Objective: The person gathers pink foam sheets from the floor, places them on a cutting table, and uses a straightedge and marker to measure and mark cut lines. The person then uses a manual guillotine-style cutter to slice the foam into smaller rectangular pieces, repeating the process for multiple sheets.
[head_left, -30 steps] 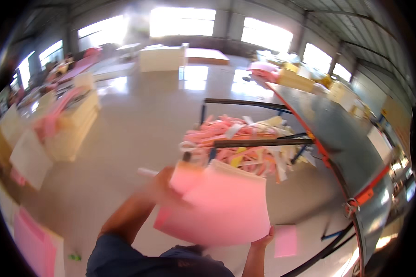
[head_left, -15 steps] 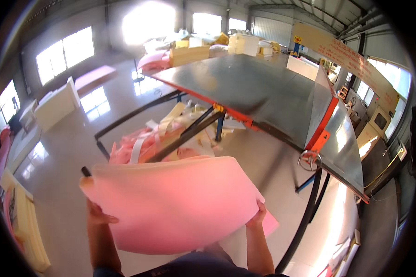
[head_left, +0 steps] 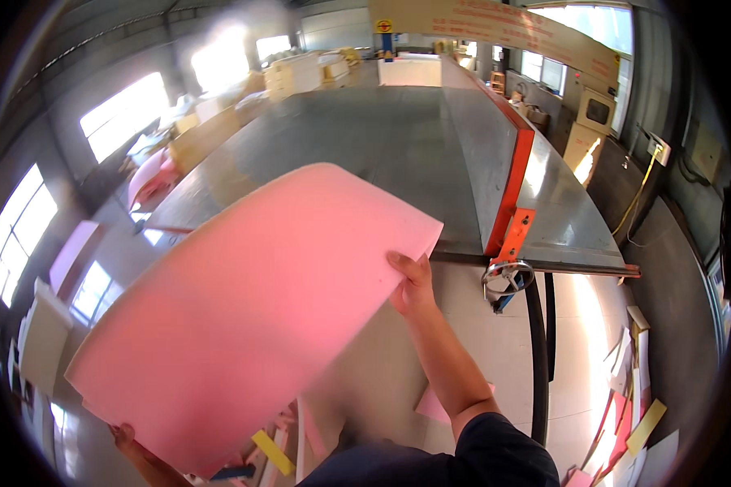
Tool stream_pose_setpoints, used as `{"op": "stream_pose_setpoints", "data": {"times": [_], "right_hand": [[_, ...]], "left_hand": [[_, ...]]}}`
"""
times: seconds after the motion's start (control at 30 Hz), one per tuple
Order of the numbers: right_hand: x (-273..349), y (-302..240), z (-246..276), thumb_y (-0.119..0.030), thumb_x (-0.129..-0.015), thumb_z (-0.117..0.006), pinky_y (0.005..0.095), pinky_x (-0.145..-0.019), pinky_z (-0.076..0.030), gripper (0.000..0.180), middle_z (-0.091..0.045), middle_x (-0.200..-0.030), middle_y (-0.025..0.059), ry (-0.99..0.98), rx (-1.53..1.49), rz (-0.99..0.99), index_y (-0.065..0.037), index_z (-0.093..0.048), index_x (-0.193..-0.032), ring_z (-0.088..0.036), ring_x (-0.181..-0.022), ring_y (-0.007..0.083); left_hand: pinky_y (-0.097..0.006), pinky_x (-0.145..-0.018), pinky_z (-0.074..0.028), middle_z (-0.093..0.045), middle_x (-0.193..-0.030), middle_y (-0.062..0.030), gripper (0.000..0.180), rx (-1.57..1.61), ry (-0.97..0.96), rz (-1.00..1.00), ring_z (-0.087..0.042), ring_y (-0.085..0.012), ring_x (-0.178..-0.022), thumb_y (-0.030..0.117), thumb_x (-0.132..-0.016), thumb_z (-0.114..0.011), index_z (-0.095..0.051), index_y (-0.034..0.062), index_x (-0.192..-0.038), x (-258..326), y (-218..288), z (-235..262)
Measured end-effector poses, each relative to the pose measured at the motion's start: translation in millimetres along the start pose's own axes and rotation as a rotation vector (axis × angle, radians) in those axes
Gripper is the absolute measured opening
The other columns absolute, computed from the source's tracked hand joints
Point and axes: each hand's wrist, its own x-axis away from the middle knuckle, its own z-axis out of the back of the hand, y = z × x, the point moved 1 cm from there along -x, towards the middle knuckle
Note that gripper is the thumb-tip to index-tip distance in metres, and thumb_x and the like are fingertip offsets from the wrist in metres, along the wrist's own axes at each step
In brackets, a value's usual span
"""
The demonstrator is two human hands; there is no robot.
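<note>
A large pink foam sheet (head_left: 256, 300), bowed along its length, is held up in front of me between both hands. At its lower left corner my left hand (head_left: 131, 449) is closed on the edge; the sheet hides most of the fingers. My right hand (head_left: 412, 282) pinches the right edge, thumb on the near face and fingers behind. The sheet's far right corner overlaps the near edge of a grey metal machine table (head_left: 341, 122). To the right of that corner stands an upright metal fence (head_left: 483, 146) with an orange-red end.
A handwheel (head_left: 508, 278) sits below the fence, above a dark curved leg (head_left: 538, 349). Foam offcuts (head_left: 625, 422) lie on the floor at lower right, and a yellow strip (head_left: 274, 452) lies near my body. Foam blocks (head_left: 294, 75) are stacked beyond the table.
The foam sheet has risen and tilted, its right end swinging up and forward to the table edge. My right arm reaches farther out; my left hand is lower. The view has turned right.
</note>
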Motion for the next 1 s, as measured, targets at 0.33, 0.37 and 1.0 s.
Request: {"op": "stream_pose_setpoints", "data": {"times": [0.33, 0.37, 1.0], "right_hand": [[-207.7, 15.3, 25.6, 0.005, -0.073, -0.067, 0.0396, -0.094, -0.046, 0.056, -0.056, -0.119, 0.0130, 0.068, 0.324, 0.309, 0.002, -0.045, -0.125, -0.054, -0.111, 0.0254], [-223.5, 22.9, 32.5, 0.005, -0.074, -0.067, 0.0389, -0.094, -0.046, 0.055, -0.056, -0.119, 0.0127, 0.103, 0.357, 0.326, 0.002, -0.045, -0.125, -0.054, -0.110, 0.0250], [-406.2, 401.9, 408.5, -0.026, -0.075, -0.080, 0.0309, -0.066, -0.053, 0.044, -0.060, -0.097, 0.0065, 1.110, 0.189, -0.669, -0.009, -0.055, -0.107, -0.061, -0.085, 0.0179]], "left_hand": [[-0.037, -0.087, -0.049, -0.053, -0.123, -0.0136, 0.053, 0.107, -0.130, 0.211, -0.057, -0.0258, -0.105, 0.039, -0.095, -0.045, -0.042, 0.0015, -0.133, -345.4, -193.4, -98.0], [-0.036, -0.087, -0.049, -0.055, -0.121, -0.0127, 0.049, 0.114, -0.201, 0.165, -0.057, -0.0241, -0.104, 0.037, -0.098, -0.039, -0.045, 0.0016, -0.131, -382.1, -204.3, -121.9], [-0.021, -0.040, -0.026, -0.041, -0.059, 0.0062, 0.017, -0.735, -0.015, 0.602, -0.035, -0.0035, -0.047, 0.022, -0.079, -0.070, -0.055, 0.0140, -0.079, -592.8, -622.8, -216.5]]}}
